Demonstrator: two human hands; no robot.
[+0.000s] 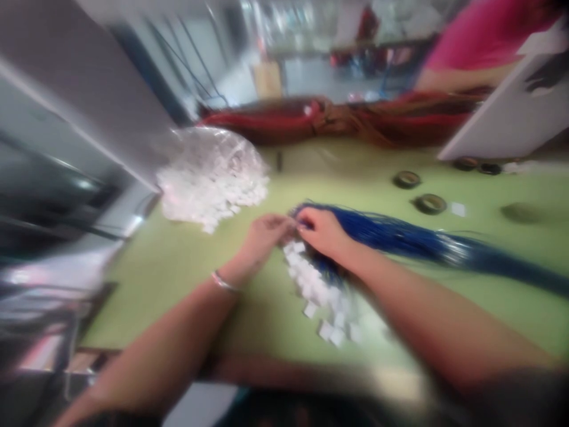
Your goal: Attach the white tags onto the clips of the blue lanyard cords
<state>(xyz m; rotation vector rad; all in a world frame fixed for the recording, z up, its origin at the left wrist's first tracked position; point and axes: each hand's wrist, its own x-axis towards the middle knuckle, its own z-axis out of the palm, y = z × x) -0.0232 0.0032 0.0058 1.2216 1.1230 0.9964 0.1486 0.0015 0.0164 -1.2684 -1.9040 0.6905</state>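
Note:
My left hand (270, 230), with a bracelet at its wrist, is closed in a pinch, its fingertips meeting those of my right hand. What it holds is too small and blurred to make out. The fingers of my right hand (323, 230) are closed on a blue wire at the near end of a long bundle of blue wires (382, 231). That bundle runs off to the right, with a shiny band (451, 248) around it. Just below both hands lies a loose pile of small white plastic pieces (311, 281), partly over the wire ends.
A clear plastic bag (213, 172) spills more white pieces at the left on the green tabletop (178, 273). Rolls of tape (430, 203) lie to the right. Red and brown wire bundles (275, 121) line the far edge. A person in a pink top (480, 38) is beyond.

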